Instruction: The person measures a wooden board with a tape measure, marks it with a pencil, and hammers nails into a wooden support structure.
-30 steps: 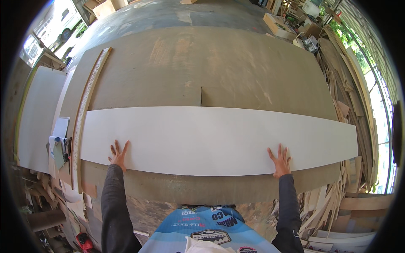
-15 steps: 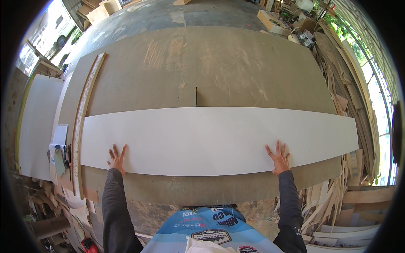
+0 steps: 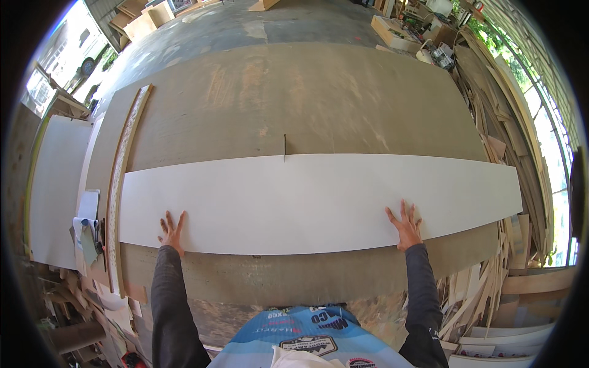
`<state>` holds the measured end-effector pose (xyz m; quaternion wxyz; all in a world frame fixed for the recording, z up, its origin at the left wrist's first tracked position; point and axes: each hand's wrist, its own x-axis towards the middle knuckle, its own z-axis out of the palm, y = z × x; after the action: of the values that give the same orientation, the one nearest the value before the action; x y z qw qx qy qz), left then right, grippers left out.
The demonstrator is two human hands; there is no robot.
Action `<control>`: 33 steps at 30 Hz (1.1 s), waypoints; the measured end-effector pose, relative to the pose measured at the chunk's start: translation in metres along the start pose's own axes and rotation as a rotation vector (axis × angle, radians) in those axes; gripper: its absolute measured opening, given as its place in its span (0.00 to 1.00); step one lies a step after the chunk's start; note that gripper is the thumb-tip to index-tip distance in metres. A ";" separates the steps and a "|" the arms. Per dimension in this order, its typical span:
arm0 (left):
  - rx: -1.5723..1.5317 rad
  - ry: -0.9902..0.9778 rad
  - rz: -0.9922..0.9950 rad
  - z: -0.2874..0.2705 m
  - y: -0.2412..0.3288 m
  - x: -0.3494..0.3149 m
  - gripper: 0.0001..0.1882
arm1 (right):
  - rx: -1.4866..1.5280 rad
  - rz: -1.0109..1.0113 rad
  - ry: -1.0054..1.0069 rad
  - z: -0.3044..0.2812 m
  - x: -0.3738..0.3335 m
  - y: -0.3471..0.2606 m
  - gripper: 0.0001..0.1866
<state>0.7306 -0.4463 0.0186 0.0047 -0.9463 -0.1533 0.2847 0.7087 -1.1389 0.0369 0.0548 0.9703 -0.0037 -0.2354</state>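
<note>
A long white board (image 3: pixel 319 202) lies flat across the brown table (image 3: pixel 245 110), its left end against a wooden fence strip (image 3: pixel 130 135). My left hand (image 3: pixel 172 233) is spread on the board's near edge, toward the left end. Farther right, my right hand (image 3: pixel 406 227) presses on the same edge with fingers apart. Neither hand wraps around anything. A thin dark upright saw blade (image 3: pixel 284 145) stands out of the table at the middle of the board's far edge, and its near end now cuts slightly into that edge.
Left of the fence, papers (image 3: pixel 88 211) and small tools lie beside a large white panel (image 3: pixel 58 190). Stacked wood strips (image 3: pixel 506 135) line the right side, with offcuts (image 3: pixel 469 294) below. A wooden box (image 3: pixel 396 35) sits on the far floor.
The board has slid slightly away from me, so its far edge now meets the blade. Both hands stay spread on it. The view has shifted a little.
</note>
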 end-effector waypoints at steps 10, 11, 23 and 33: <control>0.001 -0.018 -0.016 -0.012 0.007 0.009 0.74 | 0.014 0.010 -0.023 -0.004 0.012 0.003 0.71; 0.005 -0.018 -0.019 -0.012 0.006 0.011 0.74 | 0.013 0.011 -0.031 -0.006 0.013 0.002 0.71; 0.006 -0.014 -0.006 -0.013 0.008 0.025 0.75 | 0.039 0.012 -0.040 -0.016 0.023 0.004 0.72; 0.050 -0.009 0.009 -0.021 0.009 0.027 0.73 | 0.091 0.006 -0.005 -0.011 0.030 0.006 0.72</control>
<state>0.7656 -0.4455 0.0209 0.0264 -0.9453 -0.1420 0.2925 0.7404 -1.1449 0.0332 0.0112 0.9713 -0.0173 -0.2371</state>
